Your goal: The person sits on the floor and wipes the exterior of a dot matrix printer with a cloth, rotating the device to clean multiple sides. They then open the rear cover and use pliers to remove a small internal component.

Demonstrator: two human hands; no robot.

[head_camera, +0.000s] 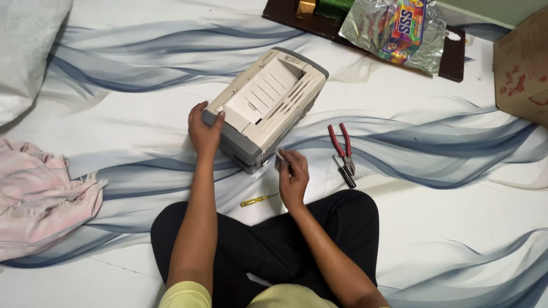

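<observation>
Crossed legs in black trousers point(274, 245) sit nearest, on a white floor with blue-grey wave patterns point(456, 228). Just ahead of the knees lies a small yellow-handled screwdriver point(258, 200). Above it, the right hand point(292, 177) is loosely curled, fingertips pinching a small pale piece I cannot identify, close to the near corner of a beige and grey plastic printer point(265, 105). On the other side, the left hand point(204, 132) grips that printer's near left corner, fingers wrapped over its edge. Red-handled pliers point(342, 148) lie to the right, well apart from a pink cloth point(40, 199) at far left. Farther back rest a crinkled foil packet point(399, 31) and a brown cardboard box point(522, 65).
</observation>
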